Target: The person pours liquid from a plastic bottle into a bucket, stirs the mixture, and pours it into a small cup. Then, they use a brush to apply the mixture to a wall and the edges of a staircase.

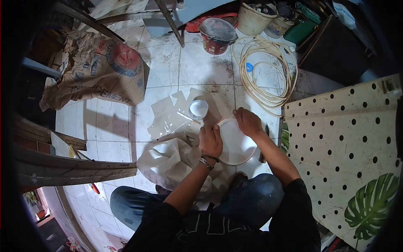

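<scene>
A round white disc-shaped mould (pixel 236 143) with a reddish rim lies on the tiled floor in front of me. My left hand (pixel 210 140) rests on its left edge, fingers curled over the rim. At the far edge, my right hand (pixel 248 122) presses down with bent fingers. A small white cup (pixel 198 108) stands on torn cardboard (pixel 174 113) just beyond the disc. A white sack (pixel 170 161) lies slumped to the left of my left hand.
A brown cement bag (pixel 98 69) leans at the left. A coiled hose (pixel 268 75), a red bucket (pixel 216 35) and a cream bucket (pixel 252 19) sit at the back. Polka-dot sheeting (pixel 348 138) covers the right. Wooden planks (pixel 71 166) lie at the left.
</scene>
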`<state>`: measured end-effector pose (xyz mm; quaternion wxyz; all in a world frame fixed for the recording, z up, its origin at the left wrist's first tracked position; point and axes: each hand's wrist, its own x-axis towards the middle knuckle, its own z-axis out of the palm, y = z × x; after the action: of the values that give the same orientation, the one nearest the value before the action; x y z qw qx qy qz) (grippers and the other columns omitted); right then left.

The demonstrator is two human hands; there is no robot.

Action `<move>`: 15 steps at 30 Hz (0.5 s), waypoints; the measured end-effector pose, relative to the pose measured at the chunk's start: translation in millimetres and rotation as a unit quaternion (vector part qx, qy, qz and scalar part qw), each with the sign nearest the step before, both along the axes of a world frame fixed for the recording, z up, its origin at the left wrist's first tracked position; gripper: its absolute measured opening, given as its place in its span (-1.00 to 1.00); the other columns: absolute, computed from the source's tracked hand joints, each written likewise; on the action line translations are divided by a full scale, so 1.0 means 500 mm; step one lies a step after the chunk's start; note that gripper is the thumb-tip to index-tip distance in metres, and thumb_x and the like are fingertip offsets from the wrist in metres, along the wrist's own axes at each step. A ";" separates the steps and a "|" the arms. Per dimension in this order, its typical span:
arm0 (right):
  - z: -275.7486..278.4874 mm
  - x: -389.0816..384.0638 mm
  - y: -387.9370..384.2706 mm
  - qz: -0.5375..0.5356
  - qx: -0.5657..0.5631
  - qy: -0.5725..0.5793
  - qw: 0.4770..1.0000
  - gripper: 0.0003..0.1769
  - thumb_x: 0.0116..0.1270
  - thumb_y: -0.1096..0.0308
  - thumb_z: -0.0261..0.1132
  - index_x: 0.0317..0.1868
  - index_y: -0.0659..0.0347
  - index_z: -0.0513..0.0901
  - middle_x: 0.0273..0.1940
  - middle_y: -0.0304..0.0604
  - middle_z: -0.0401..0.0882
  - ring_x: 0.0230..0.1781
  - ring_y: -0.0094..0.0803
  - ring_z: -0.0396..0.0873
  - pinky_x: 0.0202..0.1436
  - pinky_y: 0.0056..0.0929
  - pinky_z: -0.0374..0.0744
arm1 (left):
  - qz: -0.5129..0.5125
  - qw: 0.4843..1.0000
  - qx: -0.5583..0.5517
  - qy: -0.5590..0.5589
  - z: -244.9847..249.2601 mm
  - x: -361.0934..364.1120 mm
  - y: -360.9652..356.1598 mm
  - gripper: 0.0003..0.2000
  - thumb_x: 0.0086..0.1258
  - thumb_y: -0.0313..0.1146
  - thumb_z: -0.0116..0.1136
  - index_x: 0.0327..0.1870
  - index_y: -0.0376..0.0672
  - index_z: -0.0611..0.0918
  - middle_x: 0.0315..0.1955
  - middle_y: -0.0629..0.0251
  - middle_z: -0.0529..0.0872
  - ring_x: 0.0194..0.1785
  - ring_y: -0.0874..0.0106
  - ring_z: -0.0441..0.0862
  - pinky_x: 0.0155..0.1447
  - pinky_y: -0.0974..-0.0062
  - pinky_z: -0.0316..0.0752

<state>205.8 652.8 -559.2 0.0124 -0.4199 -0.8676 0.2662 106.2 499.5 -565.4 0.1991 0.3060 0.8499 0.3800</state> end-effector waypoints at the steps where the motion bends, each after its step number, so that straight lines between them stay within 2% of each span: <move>1: -0.008 0.004 0.000 -0.005 -0.008 -0.012 1.000 -0.60 0.51 0.08 -0.01 -0.18 0.28 0.54 -0.32 0.16 0.64 -0.25 0.13 0.62 -0.14 -0.01 0.54 | 0.004 1.000 -0.001 0.019 0.000 0.000 0.013 -0.73 0.53 -0.17 -0.08 -0.17 -0.24 0.48 -0.24 -0.08 0.54 -0.14 -0.12 0.51 -0.08 0.00 0.40; 2: -0.007 0.001 0.000 -0.011 -0.018 -0.024 0.999 -0.59 0.52 0.07 -0.02 -0.18 0.28 0.53 -0.33 0.16 0.64 -0.25 0.13 0.62 -0.14 -0.01 0.55 | -0.004 1.000 -0.029 -0.007 -0.006 -0.004 0.021 -0.73 0.50 -0.16 -0.07 -0.11 -0.22 0.49 -0.16 -0.06 0.55 -0.08 -0.11 0.51 -0.05 -0.03 0.42; 5: -0.002 -0.003 0.005 -0.011 -0.044 -0.048 0.998 -0.58 0.52 0.05 -0.04 -0.14 0.28 0.50 -0.31 0.17 0.65 -0.23 0.12 0.63 -0.14 0.00 0.55 | -0.044 0.999 -0.017 -0.014 -0.023 -0.013 0.023 -0.74 0.50 -0.19 -0.04 -0.12 -0.23 0.49 -0.18 -0.06 0.55 -0.12 -0.10 0.53 -0.09 0.00 0.44; 11: 0.008 0.002 -0.002 -0.015 -0.008 -0.017 1.000 -0.59 0.50 0.02 0.01 -0.09 0.27 0.44 -0.32 0.15 0.64 -0.25 0.12 0.63 -0.16 0.01 0.54 | -0.066 0.996 0.054 0.001 -0.047 -0.016 0.014 -0.75 0.47 -0.20 0.04 -0.13 -0.23 0.50 -0.20 -0.03 0.57 -0.13 -0.08 0.55 -0.10 0.05 0.45; 12: 0.009 0.003 0.001 -0.017 -0.020 -0.025 0.999 -0.57 0.48 0.03 0.05 0.00 0.28 0.44 -0.29 0.11 0.64 -0.19 0.09 0.62 -0.13 -0.02 0.54 | -0.059 0.997 0.053 0.019 -0.040 -0.016 0.016 -0.71 0.45 -0.14 0.08 -0.12 -0.23 0.51 -0.19 -0.02 0.58 -0.13 -0.06 0.56 -0.11 0.06 0.45; 15: 0.016 0.045 -0.022 -0.057 -0.024 0.046 0.997 -0.51 0.47 0.03 0.06 0.15 0.29 0.40 -0.13 0.12 0.62 -0.04 0.06 0.58 0.01 -0.05 0.51 | -0.015 0.999 0.029 -0.034 -0.044 -0.011 0.011 -0.66 0.44 -0.10 0.10 -0.10 -0.24 0.50 -0.21 -0.01 0.57 -0.15 -0.03 0.56 -0.11 0.11 0.46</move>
<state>228.5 641.6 -551.0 0.0570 -0.4563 -0.8340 0.3048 100.6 504.8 -587.3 0.2242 0.3111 0.8266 0.4120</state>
